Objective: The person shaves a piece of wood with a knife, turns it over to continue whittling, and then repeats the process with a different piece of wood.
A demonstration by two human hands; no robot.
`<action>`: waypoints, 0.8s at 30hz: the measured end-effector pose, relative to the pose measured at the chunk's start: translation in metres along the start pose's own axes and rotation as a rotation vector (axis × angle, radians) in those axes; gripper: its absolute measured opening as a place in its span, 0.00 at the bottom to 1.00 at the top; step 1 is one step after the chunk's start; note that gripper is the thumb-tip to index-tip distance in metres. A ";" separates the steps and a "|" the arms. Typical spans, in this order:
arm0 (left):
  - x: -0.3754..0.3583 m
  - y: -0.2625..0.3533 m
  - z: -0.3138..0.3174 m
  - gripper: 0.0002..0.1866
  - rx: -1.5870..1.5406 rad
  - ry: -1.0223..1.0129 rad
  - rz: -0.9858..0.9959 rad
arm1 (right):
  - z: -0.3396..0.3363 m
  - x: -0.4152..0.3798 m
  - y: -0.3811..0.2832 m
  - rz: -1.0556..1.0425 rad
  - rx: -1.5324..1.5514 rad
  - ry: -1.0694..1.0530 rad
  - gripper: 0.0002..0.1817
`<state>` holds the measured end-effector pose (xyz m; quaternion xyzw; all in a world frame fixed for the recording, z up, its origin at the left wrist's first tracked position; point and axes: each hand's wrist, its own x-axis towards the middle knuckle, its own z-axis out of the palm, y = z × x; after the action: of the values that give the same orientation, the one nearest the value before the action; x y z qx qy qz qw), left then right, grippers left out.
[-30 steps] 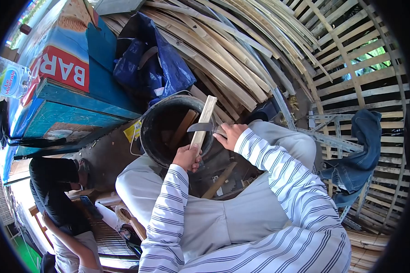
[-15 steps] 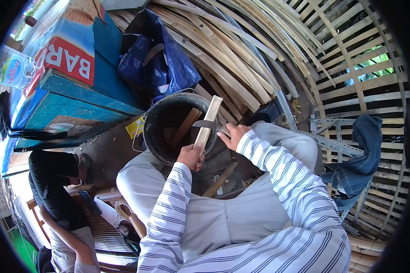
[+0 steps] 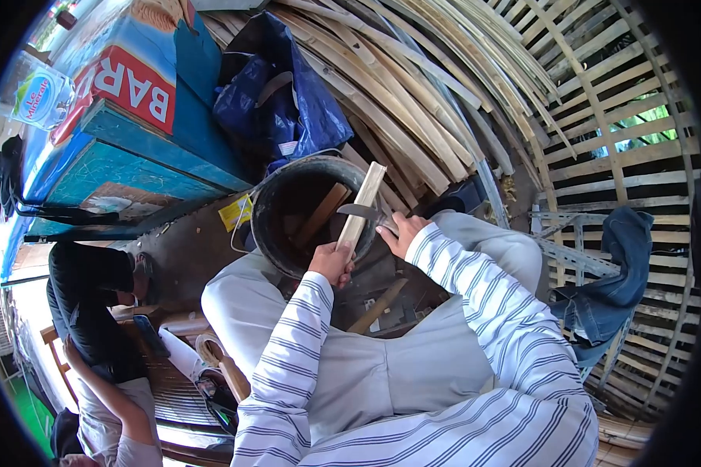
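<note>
Left of the bucket (image 3: 258, 226), a blue cabinet (image 3: 144, 167) is seen. Before the bucket's rim, the lower end of a wooden strip (image 3: 364, 204) is gripped in the left hand's (image 3: 332, 263) closed fingers; its upper part is crossed by a knife (image 3: 358, 211), gripped at the bucket's right by the right hand (image 3: 404, 233).

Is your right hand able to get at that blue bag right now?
Probably not without letting go first: the right hand is busy gripping the knife, and the bucket and wood strip lie between it and the blue bag.
</note>
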<state>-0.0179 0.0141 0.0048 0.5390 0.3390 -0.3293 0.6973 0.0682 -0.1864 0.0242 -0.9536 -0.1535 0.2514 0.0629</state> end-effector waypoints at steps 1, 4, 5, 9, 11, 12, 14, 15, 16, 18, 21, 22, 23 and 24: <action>0.001 -0.001 0.001 0.16 -0.005 -0.001 -0.002 | 0.000 -0.009 -0.004 -0.002 0.000 0.004 0.31; 0.001 -0.003 0.001 0.16 -0.002 0.003 -0.013 | 0.007 0.004 0.013 -0.047 -0.048 0.066 0.31; 0.003 -0.005 0.001 0.16 0.011 0.009 -0.003 | 0.016 0.021 0.025 0.128 0.043 0.153 0.32; -0.011 -0.002 0.001 0.16 0.048 0.009 -0.024 | 0.039 0.096 0.127 0.630 0.079 0.063 0.37; -0.010 -0.008 -0.003 0.17 -0.017 0.004 -0.061 | 0.039 0.095 0.119 0.630 0.230 0.202 0.39; -0.008 -0.006 -0.003 0.17 -0.072 -0.033 -0.081 | 0.056 0.105 0.122 0.629 0.267 0.363 0.40; -0.003 -0.003 -0.002 0.17 -0.076 -0.046 -0.068 | 0.016 0.089 0.093 0.569 0.622 0.171 0.39; -0.003 -0.005 -0.001 0.17 -0.071 -0.054 -0.068 | -0.002 0.076 0.074 0.542 0.802 0.070 0.39; -0.003 -0.008 -0.001 0.18 -0.041 -0.035 -0.068 | -0.007 0.069 0.064 0.507 0.840 0.082 0.38; -0.002 -0.009 0.000 0.18 0.018 0.003 -0.054 | -0.019 0.056 0.047 0.427 0.912 0.118 0.37; -0.008 -0.012 0.001 0.19 0.092 0.061 0.008 | -0.055 0.014 0.017 0.271 1.220 0.062 0.27; -0.011 -0.015 0.000 0.19 0.108 0.077 0.028 | -0.065 -0.003 0.010 0.209 1.320 0.043 0.25; -0.020 -0.015 0.000 0.18 0.158 0.099 0.059 | -0.080 -0.025 0.001 0.178 1.338 0.011 0.24; -0.034 -0.013 -0.001 0.18 0.205 0.121 0.092 | -0.092 -0.044 -0.004 0.146 1.353 -0.022 0.22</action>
<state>-0.0472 0.0155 0.0255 0.6413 0.3197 -0.2971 0.6311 0.0766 -0.2008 0.1252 -0.7096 0.1014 0.3052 0.6269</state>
